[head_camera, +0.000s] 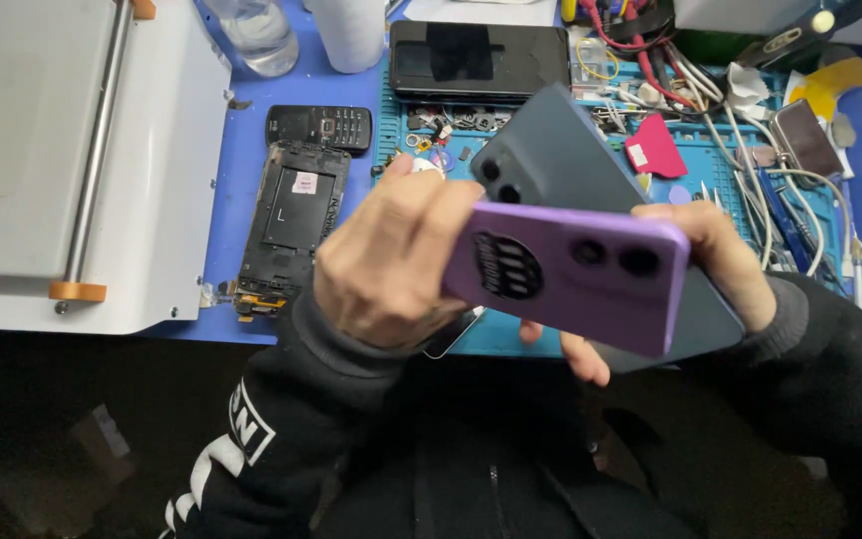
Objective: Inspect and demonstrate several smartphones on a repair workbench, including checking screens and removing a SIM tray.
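While we hold the purple phone case [576, 284] in our left hand [391, 265], fingers curled shut around its near end, our right hand [720, 265] closes on the far end and also supports the grey-blue smartphone [561, 160] lying slanted beneath it, back side up. The case sits crosswise over the phone, its two lens openings well apart from the phone's camera cluster at the upper left. In our judgement, the case is best seated by turning it parallel to the phone, matching openings to lenses, and pressing one corner in at a time rather than forcing the whole rim.

Both things are held above the near edge of the teal repair mat [710, 160], over our lap. On the blue table to the left lie an opened phone chassis [291, 225] and, just beyond it, a black keypad phone [319, 127]; a white machine with a metal bar [102, 150] fills the far left. A black tablet-like device [478, 60] lies at the top of the mat, and a red pick [656, 148], loose wires and tweezers [770, 200] crowd the right. We judge that a slipped phone would land among small screws and parts.
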